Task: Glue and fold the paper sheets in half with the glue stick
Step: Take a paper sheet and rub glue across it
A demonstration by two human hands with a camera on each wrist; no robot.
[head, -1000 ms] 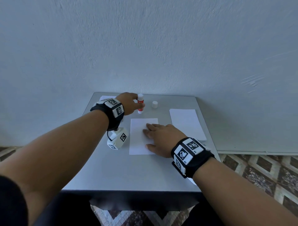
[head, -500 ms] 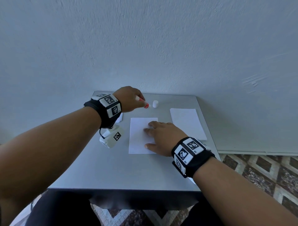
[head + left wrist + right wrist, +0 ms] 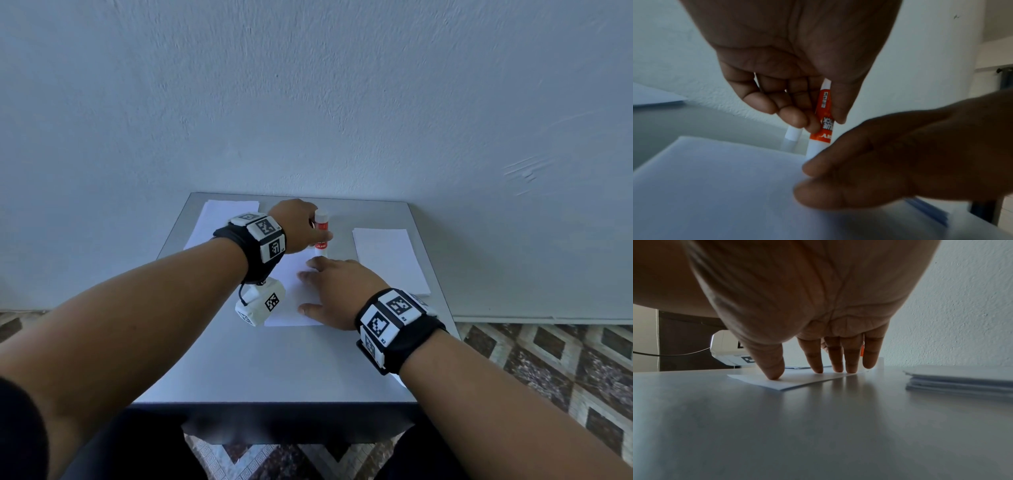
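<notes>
My left hand (image 3: 310, 228) grips the red-and-white glue stick (image 3: 322, 236) upright between thumb and fingers, its lower end at the far edge of the white sheet (image 3: 291, 294). In the left wrist view the glue stick (image 3: 823, 113) runs down behind my right fingers, so its contact with the sheet (image 3: 715, 178) is hidden. My right hand (image 3: 329, 284) lies flat on the sheet. Its straight fingertips (image 3: 818, 369) press the paper (image 3: 797, 381) down. The white cap (image 3: 793, 138) stands on the table just behind the sheet.
A stack of white sheets (image 3: 387, 260) lies at the right of the grey table (image 3: 274, 370); the stack (image 3: 962, 379) sits close beside my right hand. More paper (image 3: 222, 219) lies at the far left corner. A wall rises right behind the table.
My left hand lifted the glue stick off the table, tipped it over, and now holds it upright at the sheet's far edge. My right hand stayed on the sheet.
</notes>
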